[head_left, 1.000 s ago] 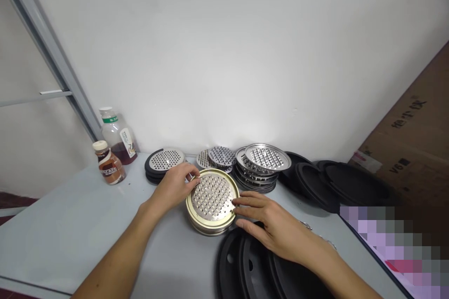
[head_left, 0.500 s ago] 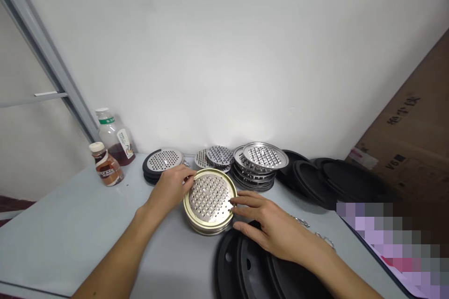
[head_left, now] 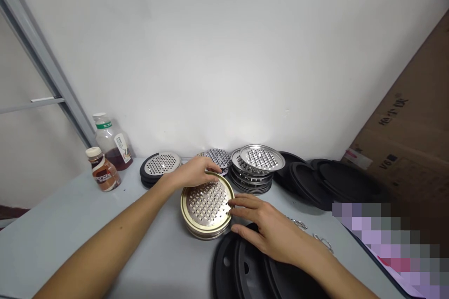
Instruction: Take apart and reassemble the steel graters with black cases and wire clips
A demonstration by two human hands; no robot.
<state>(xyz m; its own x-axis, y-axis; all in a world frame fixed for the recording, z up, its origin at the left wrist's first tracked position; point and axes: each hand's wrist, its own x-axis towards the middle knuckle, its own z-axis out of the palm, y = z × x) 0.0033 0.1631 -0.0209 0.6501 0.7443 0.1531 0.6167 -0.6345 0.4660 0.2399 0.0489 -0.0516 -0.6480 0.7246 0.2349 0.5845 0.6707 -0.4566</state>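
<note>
In front of me on the table sits a stack of gold-rimmed round pieces, topped by a perforated metal grater disc [head_left: 206,208]. My right hand [head_left: 261,224] rests its fingertips on the right rim of that stack, fingers spread. Over the stack's far edge reaches my left hand [head_left: 196,172], its fingers stretched and a little apart, with nothing visible in them. Just behind it lie loose grater discs [head_left: 219,156], partly hidden by that hand. Black round plastic parts [head_left: 256,266] are beneath and in front of my right hand.
A taller stack of steel grater discs [head_left: 261,159] stands at the back right, beside black round trays [head_left: 336,182]. Black rings with a perforated disc [head_left: 163,163] lie back left. Two drink bottles [head_left: 105,175] stand farther left. A cardboard box [head_left: 403,126] leans at right.
My left hand has moved right and away from me, from the gold-rimmed stack's left edge to above its far edge. My right hand stays at the right rim.
</note>
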